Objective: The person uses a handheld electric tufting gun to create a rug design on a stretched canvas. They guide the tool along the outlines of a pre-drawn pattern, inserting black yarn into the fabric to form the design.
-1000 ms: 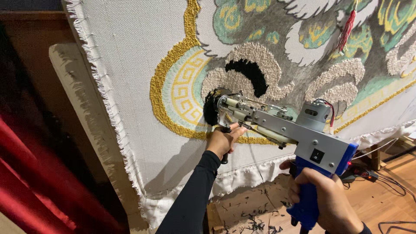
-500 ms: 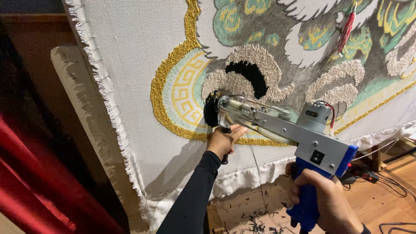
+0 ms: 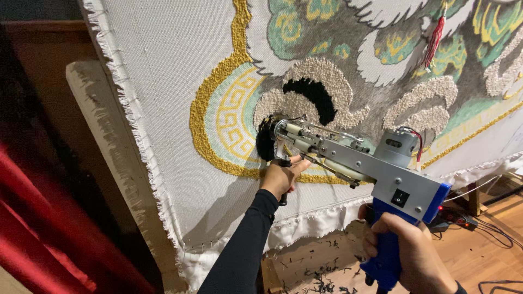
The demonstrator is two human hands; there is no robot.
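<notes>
Left hand: the left hand (image 3: 280, 177) is wrapped round the front grip under the nose of the tufting gun (image 3: 348, 158), sleeved arm stretched up from below.
Right hand: the right hand (image 3: 406, 253) is clenched on the blue rear handle (image 3: 389, 256), near and low right.
Gun: tilted, its nose pressed to the backing cloth (image 3: 163, 81) at a small black tuft patch (image 3: 265, 140).
Done: gold border (image 3: 210, 103), cream curls and a larger black crescent (image 3: 310, 95) look filled.
Left: the black patch looks only partly filled; bare cloth to the left.
Floor: yarn clippings (image 3: 316, 269) lie below the cloth.
</notes>
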